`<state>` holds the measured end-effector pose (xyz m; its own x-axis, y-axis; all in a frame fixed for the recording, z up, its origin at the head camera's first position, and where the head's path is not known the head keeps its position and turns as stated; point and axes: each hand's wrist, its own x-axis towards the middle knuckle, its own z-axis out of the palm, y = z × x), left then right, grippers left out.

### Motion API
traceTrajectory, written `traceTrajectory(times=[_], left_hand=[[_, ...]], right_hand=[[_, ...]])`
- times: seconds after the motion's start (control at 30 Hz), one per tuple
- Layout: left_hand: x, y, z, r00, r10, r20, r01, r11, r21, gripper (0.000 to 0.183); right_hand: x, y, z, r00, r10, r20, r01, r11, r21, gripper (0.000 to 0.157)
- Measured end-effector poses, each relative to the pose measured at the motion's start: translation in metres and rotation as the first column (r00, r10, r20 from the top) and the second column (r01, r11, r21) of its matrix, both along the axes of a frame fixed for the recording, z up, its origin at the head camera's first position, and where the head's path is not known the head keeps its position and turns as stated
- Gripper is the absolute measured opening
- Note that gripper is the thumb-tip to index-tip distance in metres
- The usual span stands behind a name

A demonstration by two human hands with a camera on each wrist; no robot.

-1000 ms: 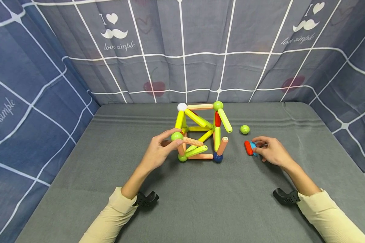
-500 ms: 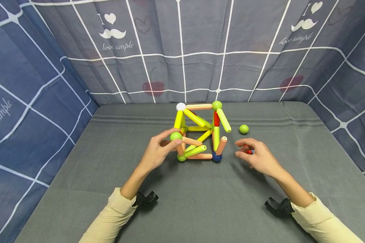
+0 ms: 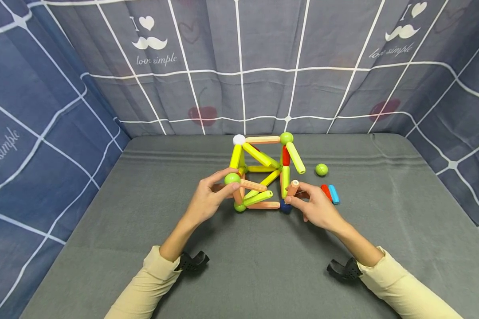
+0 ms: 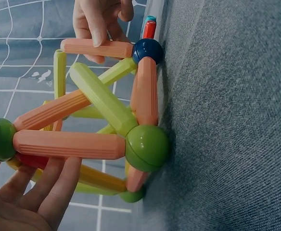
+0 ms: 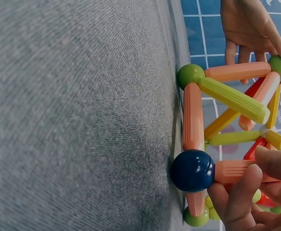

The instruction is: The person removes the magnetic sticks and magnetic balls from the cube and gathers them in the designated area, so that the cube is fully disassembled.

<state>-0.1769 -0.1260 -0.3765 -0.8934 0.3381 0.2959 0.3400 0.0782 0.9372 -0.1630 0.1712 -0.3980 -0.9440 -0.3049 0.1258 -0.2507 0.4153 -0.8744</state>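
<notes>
A box-like frame of magnetic building sticks and balls stands on the table (image 3: pixel 239 270). My left hand (image 3: pixel 201 204) pinches the green ball (image 3: pixel 232 178) at its upper front left corner, with fingers lying behind the orange upright stick (image 4: pixel 70 144). At the front right, my right hand (image 3: pixel 319 209) grips another orange stick (image 3: pixel 293 188) between thumb and fingers. This stick rises from the dark blue ball (image 5: pixel 192 170) and touches it. A yellow-green stick (image 3: pixel 257 198) slants up from the lower front left ball, its other end free.
Right of the frame lie a loose green ball (image 3: pixel 321 169), a red stick (image 3: pixel 326 192) and a light blue stick (image 3: pixel 334 194). A yellow-green stick (image 3: pixel 296 157) juts forward from the frame's upper back right ball. Patterned cloth (image 3: pixel 263 97) hangs behind the table and at both sides.
My right hand has left the red and blue sticks, moved left and taken hold of the orange stick on the dark blue ball. My left hand stays on the green ball.
</notes>
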Motion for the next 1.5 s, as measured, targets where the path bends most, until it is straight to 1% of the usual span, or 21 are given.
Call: traceTrajectory(times=[0.1, 0.3, 0.53, 0.67, 0.87, 1.07, 1.27, 1.33, 1.37, 1.43, 1.5], left_hand=[[0.0, 0.0, 0.0, 1.0, -0.001, -0.002, 0.001, 1.0, 0.004, 0.039], [-0.001, -0.001, -0.001, 1.0, 0.005, -0.016, -0.006, 1.0, -0.014, 0.037], [-0.002, -0.002, -0.002, 1.0, -0.006, -0.024, 0.006, 1.0, 0.007, 0.037], [-0.002, -0.002, -0.003, 1.0, -0.014, -0.017, 0.014, 1.0, 0.013, 0.037], [-0.001, -0.001, -0.002, 1.0, -0.022, -0.004, 0.022, 1.0, 0.02, 0.037], [-0.002, -0.002, -0.003, 1.0, -0.021, 0.011, 0.021, 0.999, 0.03, 0.037], [-0.001, -0.002, -0.002, 1.0, -0.015, 0.008, 0.015, 1.0, 0.017, 0.036], [-0.001, -0.002, -0.002, 1.0, -0.012, 0.006, 0.012, 1.0, 0.013, 0.036], [-0.002, -0.002, -0.002, 1.0, -0.013, 0.004, 0.013, 1.0, 0.012, 0.036], [-0.002, -0.002, -0.002, 1.0, -0.012, 0.0, 0.012, 1.0, 0.01, 0.036], [-0.001, -0.003, -0.002, 1.0, -0.013, -0.004, 0.013, 1.0, 0.01, 0.036]], right_hand=[[0.001, 0.0, 0.001, 1.0, 0.007, -0.004, -0.007, 1.0, 0.015, 0.011], [0.003, 0.0, 0.001, 0.999, 0.022, -0.048, -0.019, 0.998, 0.054, 0.009], [0.004, -0.001, 0.002, 0.997, 0.023, -0.08, -0.019, 0.999, 0.049, 0.007], [0.005, 0.0, 0.002, 0.998, 0.014, -0.067, -0.011, 0.999, 0.033, 0.008], [0.01, 0.001, 0.006, 0.998, -0.011, -0.055, 0.012, 1.0, 0.004, 0.016], [0.016, 0.006, 0.005, 1.0, -0.015, -0.027, 0.014, 0.999, -0.029, 0.014], [0.024, 0.014, 0.005, 0.999, -0.023, -0.038, 0.022, 1.0, -0.018, 0.008], [0.027, 0.018, 0.006, 0.999, -0.031, -0.037, 0.031, 1.0, -0.004, 0.01], [0.029, 0.02, 0.006, 0.999, -0.037, -0.035, 0.037, 0.999, 0.003, 0.014], [0.032, 0.023, 0.006, 0.998, -0.049, -0.03, 0.049, 0.999, 0.013, 0.024], [0.035, 0.026, 0.007, 0.998, -0.051, -0.022, 0.051, 0.999, 0.001, 0.036]])
